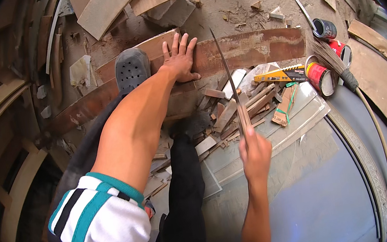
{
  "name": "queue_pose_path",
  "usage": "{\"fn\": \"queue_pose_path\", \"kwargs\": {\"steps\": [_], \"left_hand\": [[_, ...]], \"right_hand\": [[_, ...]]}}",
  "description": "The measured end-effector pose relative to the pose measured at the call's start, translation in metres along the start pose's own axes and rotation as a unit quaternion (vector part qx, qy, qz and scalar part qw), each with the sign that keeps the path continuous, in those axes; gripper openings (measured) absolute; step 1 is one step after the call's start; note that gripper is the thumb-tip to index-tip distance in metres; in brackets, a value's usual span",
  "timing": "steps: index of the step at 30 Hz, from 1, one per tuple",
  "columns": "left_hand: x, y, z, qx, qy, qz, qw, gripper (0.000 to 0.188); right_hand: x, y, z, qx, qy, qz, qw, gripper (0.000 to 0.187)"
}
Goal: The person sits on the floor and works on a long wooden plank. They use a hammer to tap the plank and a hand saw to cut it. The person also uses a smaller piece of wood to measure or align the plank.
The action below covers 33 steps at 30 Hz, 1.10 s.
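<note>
My left hand [181,60] presses flat on a long reddish-brown wooden plank [252,48], its fingers spread. Beside it a grey clog [132,69] on my foot rests over the plank, which runs across the floor from lower left to right. In my right hand [255,152] is a hand saw [227,71], gripped by its wooden handle. Its long dark blade shows nearly edge-on and points up past the plank's near edge; the teeth cannot be made out. Whether the blade touches the plank, I cannot tell.
Wood offcuts [224,117] lie heaped below the plank, with a yellow-black package [279,75] beside them. At right are a red can [319,76], a dark can [325,29] and a stick broom [336,62]. A grey panel [303,189] lies near me; boards [112,7] lie farther off.
</note>
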<state>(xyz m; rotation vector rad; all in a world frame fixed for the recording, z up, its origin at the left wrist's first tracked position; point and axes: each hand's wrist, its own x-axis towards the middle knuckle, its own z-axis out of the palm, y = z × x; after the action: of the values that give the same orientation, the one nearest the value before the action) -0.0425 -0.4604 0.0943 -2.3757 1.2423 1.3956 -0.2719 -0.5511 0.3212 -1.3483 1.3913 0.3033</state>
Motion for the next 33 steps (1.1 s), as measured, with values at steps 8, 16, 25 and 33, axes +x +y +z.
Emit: {"fn": "queue_pose_path", "kwargs": {"steps": [8,16,25,33], "left_hand": [[0.012,0.0,-0.011,0.01,0.022,0.012,1.0,0.127],[0.002,0.0,-0.005,-0.005,0.01,0.009,1.0,0.128],[0.005,0.0,-0.004,-0.008,-0.001,0.018,1.0,0.131],[0.004,-0.003,0.001,-0.013,0.021,0.013,1.0,0.131]], "right_hand": [[0.167,-0.023,0.044,-0.041,0.005,-0.032,0.999,0.064],[-0.027,0.012,-0.023,-0.02,0.011,-0.063,0.998,0.054],[0.156,-0.012,0.058,-0.085,0.009,-0.137,0.987,0.052],[-0.007,0.026,-0.018,0.002,-0.024,-0.06,0.998,0.051]]}}
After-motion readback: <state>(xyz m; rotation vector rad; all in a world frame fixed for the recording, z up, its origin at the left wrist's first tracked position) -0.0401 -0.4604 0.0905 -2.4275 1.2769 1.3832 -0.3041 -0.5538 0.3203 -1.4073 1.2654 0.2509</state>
